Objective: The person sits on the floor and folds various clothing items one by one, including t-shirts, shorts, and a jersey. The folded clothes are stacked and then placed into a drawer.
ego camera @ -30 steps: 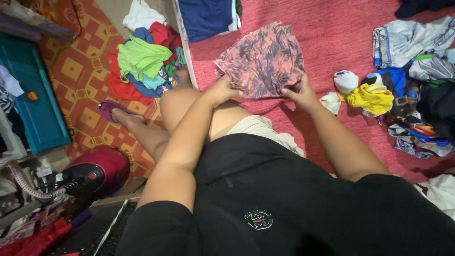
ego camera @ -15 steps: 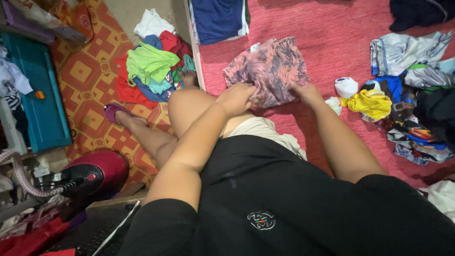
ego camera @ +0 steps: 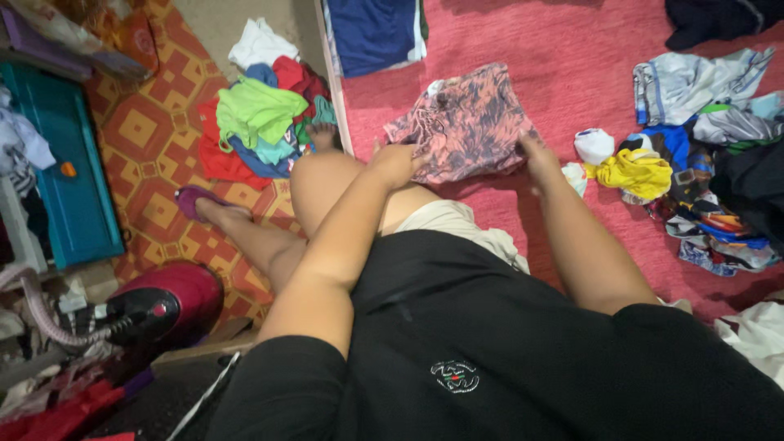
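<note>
You have the pink patterned garment (ego camera: 464, 122) spread flat on the red bed cover (ego camera: 572, 57), just beyond your knee, so the surface carries the cloth while you work its near edge. Your left hand (ego camera: 396, 163) pinches the near left corner, its grip closed on the fabric, and your right hand (ego camera: 539, 157) holds the near right corner the same way; with 2 hands on 1 edge, the hem stays taut and square between them. The garment's long axis runs left to right and slightly tilted, its left end nearer you, while its far edge points away toward the folded blue cloth (ego camera: 374, 33). The yellow piece (ego camera: 633, 171) and the mixed pile of clothes (ego camera: 719, 188) lie well apart on the right, and the heap of bright clothes (ego camera: 257, 122) sits on the floor at left, both out of the garment's way.
</note>
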